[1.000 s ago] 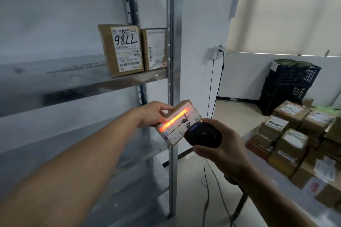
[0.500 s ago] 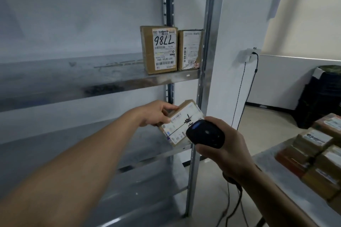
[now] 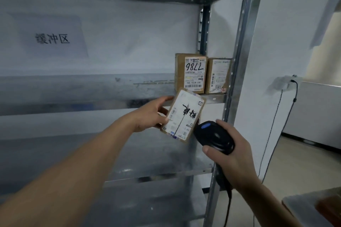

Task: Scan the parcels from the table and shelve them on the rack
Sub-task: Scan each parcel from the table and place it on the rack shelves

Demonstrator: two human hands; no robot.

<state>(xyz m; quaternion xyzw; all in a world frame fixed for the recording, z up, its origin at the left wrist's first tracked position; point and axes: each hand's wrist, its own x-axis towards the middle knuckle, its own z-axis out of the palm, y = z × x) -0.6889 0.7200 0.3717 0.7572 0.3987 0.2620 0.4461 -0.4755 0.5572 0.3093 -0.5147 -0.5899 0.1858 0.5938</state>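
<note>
Parcel (image 3: 183, 116) is in our left hand (image 3: 153, 114): a small flat carton, white label facing us, tilted, held up in front of the rack (image 3: 239, 61). The hand clasps its left edge, with the thumb at the label's edge; the fingers behind it are hidden. Its top corner overlaps the lip of the shelf (image 3: 92, 86) in view, and we can't tell if they touch. The label print is too small to read; only black handwritten strokes show.

Our right hand (image 3: 230, 160) is wrapped round the black scanner (image 3: 214, 137), blue button up, its nose just beside the parcel's lower right corner. The handle is mostly hidden in the palm. The cable (image 3: 227, 206) drops below the wrist and is cut off at the frame edge.

On that shelf, the 7786 carton (image 3: 191, 73) and a second carton (image 3: 218, 76) stand upright side by side at the front post. "7786" reads upside down; the second label is unreadable.

A paper sign (image 3: 51, 38) behind the shelf has three blurred characters. The wall socket (image 3: 284, 83) is blurred. The worktop (image 3: 299, 202) corner is cut off bottom right.
</note>
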